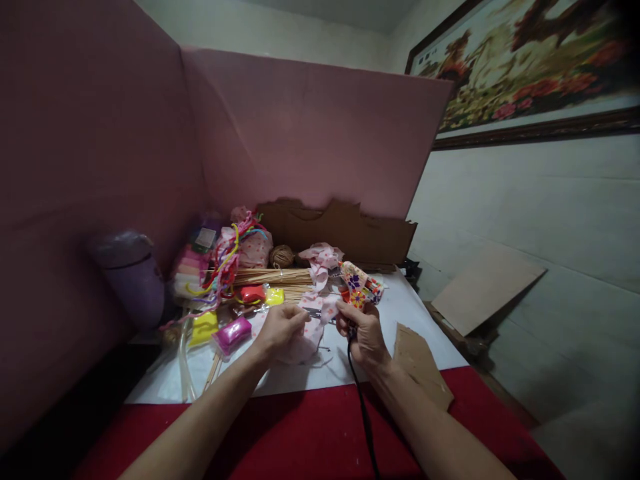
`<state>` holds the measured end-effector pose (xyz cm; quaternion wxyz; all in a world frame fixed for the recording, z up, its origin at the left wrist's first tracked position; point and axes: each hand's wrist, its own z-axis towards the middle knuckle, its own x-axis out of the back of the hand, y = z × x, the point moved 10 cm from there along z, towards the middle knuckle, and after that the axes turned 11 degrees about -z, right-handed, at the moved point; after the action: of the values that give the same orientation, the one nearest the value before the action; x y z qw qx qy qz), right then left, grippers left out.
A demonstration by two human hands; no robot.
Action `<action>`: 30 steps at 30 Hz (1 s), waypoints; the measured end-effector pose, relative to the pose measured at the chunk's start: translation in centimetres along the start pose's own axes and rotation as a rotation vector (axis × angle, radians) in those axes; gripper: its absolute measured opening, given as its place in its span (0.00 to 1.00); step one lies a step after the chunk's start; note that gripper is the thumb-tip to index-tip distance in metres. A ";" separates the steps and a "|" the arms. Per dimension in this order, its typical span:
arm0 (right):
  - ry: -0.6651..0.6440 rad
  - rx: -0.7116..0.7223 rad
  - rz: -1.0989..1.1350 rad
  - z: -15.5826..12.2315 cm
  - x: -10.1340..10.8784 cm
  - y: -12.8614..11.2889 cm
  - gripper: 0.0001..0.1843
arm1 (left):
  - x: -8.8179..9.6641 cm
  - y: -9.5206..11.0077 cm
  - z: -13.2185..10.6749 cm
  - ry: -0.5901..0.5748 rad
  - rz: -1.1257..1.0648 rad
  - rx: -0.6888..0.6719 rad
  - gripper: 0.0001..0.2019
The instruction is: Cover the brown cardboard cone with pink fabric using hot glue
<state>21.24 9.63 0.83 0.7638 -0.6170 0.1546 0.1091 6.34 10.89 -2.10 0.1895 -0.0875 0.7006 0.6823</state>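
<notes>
My right hand point(364, 333) is closed round the grip of a flower-patterned glue gun point(361, 285), whose black cord point(363, 407) runs back along my forearm. My left hand point(280, 327) pinches a piece of pink dotted fabric point(313, 328) right beside the gun's nozzle. Both hands hover over a white sheet point(400, 313) on a red table cover point(300, 433). What exactly lies between the left fingers and the nozzle is too small to make out.
Craft supplies crowd the back left: a bundle of wooden sticks point(273, 275), a twine ball point(282, 255), coloured pipe cleaners point(227, 257), pink, yellow and red packets point(233, 332). Cardboard pieces point(420, 363) lie at right. Pink boards point(310, 127) wall the table. A purple container point(131, 273) stands left.
</notes>
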 end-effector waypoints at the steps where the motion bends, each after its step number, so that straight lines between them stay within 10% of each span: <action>1: 0.004 0.007 0.016 0.0 0.1 -0.3 0.13 | -0.4 -0.3 -0.1 -0.014 -0.004 0.003 0.14; 8: 0.029 0.031 0.064 0.2 0.7 -1.1 0.11 | -3.8 -1.8 -1.0 -0.180 -0.067 0.059 0.18; 30: -0.110 -0.008 -0.039 -0.3 -0.9 0.1 0.12 | -1.8 1.2 -1.1 -0.086 0.088 -0.079 0.26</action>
<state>20.32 9.35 0.98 0.7706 -0.6161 0.0997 0.1288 7.36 9.66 -0.32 0.1856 -0.0349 0.6675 0.7202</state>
